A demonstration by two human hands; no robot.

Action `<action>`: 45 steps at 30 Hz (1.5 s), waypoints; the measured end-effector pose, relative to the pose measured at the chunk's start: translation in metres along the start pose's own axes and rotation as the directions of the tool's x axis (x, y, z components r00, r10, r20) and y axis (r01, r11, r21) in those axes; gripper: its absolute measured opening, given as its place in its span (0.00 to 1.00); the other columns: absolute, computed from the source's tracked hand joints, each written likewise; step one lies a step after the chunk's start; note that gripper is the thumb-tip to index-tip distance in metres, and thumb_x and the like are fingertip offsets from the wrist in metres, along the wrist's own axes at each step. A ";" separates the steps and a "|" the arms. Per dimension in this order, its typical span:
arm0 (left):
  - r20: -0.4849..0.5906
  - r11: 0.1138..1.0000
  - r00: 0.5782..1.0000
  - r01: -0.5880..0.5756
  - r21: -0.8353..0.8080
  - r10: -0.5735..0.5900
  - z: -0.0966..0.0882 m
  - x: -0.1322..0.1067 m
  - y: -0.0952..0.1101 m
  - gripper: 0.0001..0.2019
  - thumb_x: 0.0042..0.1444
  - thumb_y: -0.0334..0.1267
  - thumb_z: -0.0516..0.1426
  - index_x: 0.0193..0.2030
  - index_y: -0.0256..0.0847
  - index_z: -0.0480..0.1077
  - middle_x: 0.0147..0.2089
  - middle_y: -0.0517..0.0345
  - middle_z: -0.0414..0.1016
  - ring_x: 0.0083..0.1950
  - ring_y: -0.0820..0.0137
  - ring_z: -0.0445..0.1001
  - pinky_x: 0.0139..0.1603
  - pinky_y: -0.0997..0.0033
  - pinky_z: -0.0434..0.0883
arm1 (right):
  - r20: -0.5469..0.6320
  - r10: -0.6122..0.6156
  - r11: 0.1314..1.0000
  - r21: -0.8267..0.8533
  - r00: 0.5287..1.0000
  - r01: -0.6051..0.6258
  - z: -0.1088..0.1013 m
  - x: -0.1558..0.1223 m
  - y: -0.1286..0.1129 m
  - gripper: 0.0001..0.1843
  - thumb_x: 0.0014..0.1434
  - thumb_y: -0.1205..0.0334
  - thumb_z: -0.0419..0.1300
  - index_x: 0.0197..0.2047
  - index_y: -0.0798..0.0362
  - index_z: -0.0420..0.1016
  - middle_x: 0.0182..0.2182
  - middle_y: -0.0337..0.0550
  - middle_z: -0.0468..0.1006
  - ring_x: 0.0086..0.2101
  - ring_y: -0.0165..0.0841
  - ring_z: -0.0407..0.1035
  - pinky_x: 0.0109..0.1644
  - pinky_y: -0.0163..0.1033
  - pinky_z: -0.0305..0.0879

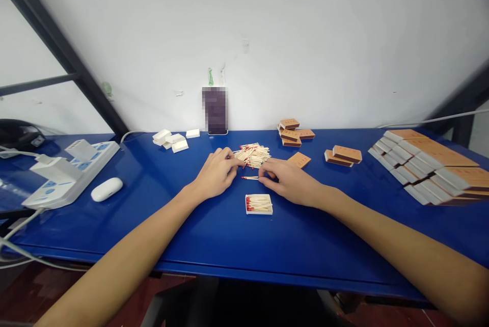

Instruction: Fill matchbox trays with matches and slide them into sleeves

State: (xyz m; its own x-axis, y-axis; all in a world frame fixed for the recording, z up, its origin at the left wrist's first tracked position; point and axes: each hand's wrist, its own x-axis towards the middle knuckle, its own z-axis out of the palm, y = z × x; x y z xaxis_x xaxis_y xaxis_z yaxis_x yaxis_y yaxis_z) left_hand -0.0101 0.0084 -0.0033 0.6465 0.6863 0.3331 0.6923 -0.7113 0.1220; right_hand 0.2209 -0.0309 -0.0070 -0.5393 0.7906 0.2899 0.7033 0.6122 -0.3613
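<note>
A heap of loose matches [252, 155] lies on the blue table, most of their heads red. At its left edge my left hand [218, 173] has its fingers closed, the tips touching the heap; what they hold, if anything, is hidden. On the near right side of the heap, my right hand [287, 180] pinches matchsticks [250, 178] whose red heads point left; their exact number is unclear. Nearer to me sits a white matchbox tray [259, 213] partly filled with matches, heads to the left.
White trays [171, 139] are scattered at the back left, near an upright phone [216, 110]. Orange matchbox sleeves [291, 132] and a large stack of matchboxes [431, 166] are to the right. A power strip [76, 174] and white earbud case [107, 189] lie left.
</note>
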 end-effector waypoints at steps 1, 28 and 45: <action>0.005 1.000 1.000 0.002 0.004 -0.002 0.000 0.000 0.001 0.15 0.64 0.33 0.51 0.52 0.46 0.75 0.44 0.52 0.67 0.44 0.63 0.65 0.45 0.61 0.64 | -0.002 0.000 1.000 -0.005 1.000 0.000 0.001 0.001 -0.002 0.07 0.64 0.65 0.55 0.34 0.53 0.71 0.29 0.40 0.71 0.30 0.32 0.63 0.35 0.36 0.56; -0.022 0.989 0.988 0.151 -0.007 -0.151 0.007 0.010 0.007 0.10 0.61 0.39 0.56 0.35 0.41 0.78 0.32 0.56 0.73 0.35 0.67 0.68 0.38 0.65 0.64 | -0.103 0.128 0.984 -0.108 0.986 -0.139 0.003 0.003 0.003 0.16 0.66 0.60 0.52 0.48 0.54 0.80 0.33 0.46 0.74 0.32 0.34 0.67 0.36 0.39 0.60; 0.061 0.996 0.996 -0.061 -0.066 0.065 -0.001 0.007 0.017 0.18 0.64 0.31 0.48 0.57 0.44 0.71 0.39 0.56 0.72 0.39 0.68 0.72 0.44 0.65 0.67 | -0.097 0.117 0.991 -0.057 0.988 -0.123 0.002 0.003 0.004 0.16 0.65 0.62 0.52 0.46 0.51 0.81 0.30 0.44 0.73 0.32 0.35 0.67 0.35 0.39 0.59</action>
State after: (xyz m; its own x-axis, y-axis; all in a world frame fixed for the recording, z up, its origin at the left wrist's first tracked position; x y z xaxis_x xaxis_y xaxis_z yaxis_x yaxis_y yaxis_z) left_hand 0.0060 0.0015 0.0021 0.7081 0.6469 0.2831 0.6293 -0.7600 0.1625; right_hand 0.2210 -0.0259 -0.0097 -0.4057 0.8525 0.3297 0.7898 0.5085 -0.3431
